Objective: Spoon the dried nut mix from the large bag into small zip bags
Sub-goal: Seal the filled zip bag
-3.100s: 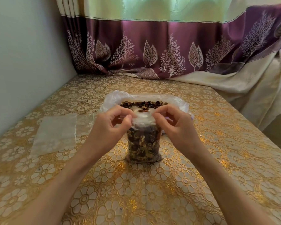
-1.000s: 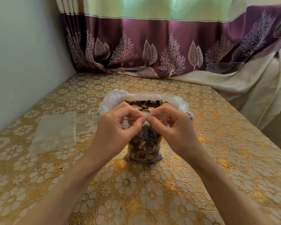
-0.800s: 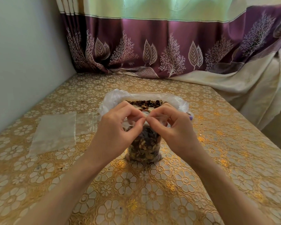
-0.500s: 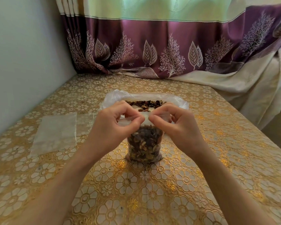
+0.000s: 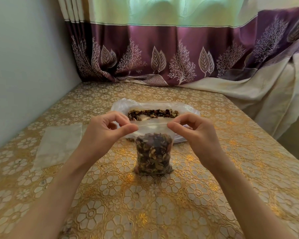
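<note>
Two hands hold one small zip bag [image 5: 153, 153] by its top strip, one at each end. The left hand [image 5: 106, 129] pinches the left end between thumb and finger, and the right hand [image 5: 196, 131] pinches the right end the same way. Held like this, the strip is pulled flat and straight, which I think makes it easy to press the zip shut all the way along. The small bag stands up on the gold flowered table [image 5: 214, 195] because the nut mix fills its bottom and makes it heavy, so it does not tip. Just behind it sits the large bag [image 5: 124, 106], lying open with its top rolled wide, so the nut mix [image 5: 152, 112] inside is easy to reach. To the left, flat on the table, lie some empty zip bags [image 5: 59, 145], close by and ready for the next fill. I cannot see a spoon. This small bag looks full, and I think only closing is left.
</note>
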A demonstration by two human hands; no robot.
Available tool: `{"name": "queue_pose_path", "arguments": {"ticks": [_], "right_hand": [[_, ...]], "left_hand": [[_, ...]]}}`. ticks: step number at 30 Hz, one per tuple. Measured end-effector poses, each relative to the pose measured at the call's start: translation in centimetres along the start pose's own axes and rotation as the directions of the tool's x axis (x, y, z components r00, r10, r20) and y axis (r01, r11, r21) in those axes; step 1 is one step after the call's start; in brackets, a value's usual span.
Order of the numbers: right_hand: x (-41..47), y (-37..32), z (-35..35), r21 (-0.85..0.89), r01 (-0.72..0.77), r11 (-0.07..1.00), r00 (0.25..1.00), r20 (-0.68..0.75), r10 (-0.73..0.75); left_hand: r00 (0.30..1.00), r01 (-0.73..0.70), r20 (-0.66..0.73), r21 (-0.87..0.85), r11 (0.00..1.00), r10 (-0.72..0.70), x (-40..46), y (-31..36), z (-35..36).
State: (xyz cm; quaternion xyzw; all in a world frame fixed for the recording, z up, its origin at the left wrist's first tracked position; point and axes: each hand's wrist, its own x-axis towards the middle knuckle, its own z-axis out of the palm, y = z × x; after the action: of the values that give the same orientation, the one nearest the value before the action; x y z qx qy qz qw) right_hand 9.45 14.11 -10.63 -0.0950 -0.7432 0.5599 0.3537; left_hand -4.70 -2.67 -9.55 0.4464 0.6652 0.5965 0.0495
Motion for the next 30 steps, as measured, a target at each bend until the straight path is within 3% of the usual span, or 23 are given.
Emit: {"name": "queue_pose_path", "arguments": {"ticks": [7,11,15,19,22,26,30], "right_hand": [[-0.2,0.4,0.4,0.165,-0.059,0.985,0.998,-0.009,0.061],[-0.1,0.5,0.4,0.228,-0.102,0.968,0.992,-0.055,0.117],[-0.2,0.8,0.4,0.25,-0.12,0.961,0.987,-0.077,0.143],[-0.1,1.1,0.5,0.257,-0.116,0.959,0.975,-0.154,0.16],[-0.5,1.2,1.0,0.105,-0.061,0.993,0.977,-0.198,0.081],[-1.6,1.2,2.9,-0.134,0.01,0.991,0.997,0.073,0.0],[-1.9,1.0,3.5,-0.367,0.14,0.92,0.988,0.112,-0.106]], "left_hand": [[0.998,0.058,0.01,-0.161,0.985,-0.057,0.0,-1.3,0.4],[0.958,0.197,0.237,-0.144,0.97,-0.159,-0.1,-2.3,0.5],[0.828,0.287,0.494,0.034,0.957,-0.266,-0.5,-3.0,0.7],[0.864,0.29,0.436,-0.027,0.957,-0.25,-0.6,-3.4,1.2],[0.913,0.284,0.332,-0.103,0.953,-0.236,-0.7,-3.2,1.4],[0.966,0.249,0.146,-0.309,0.918,-0.213,-0.6,-2.9,1.8],[0.967,0.222,0.211,-0.433,0.874,-0.141,-0.6,-2.4,2.4]]}}
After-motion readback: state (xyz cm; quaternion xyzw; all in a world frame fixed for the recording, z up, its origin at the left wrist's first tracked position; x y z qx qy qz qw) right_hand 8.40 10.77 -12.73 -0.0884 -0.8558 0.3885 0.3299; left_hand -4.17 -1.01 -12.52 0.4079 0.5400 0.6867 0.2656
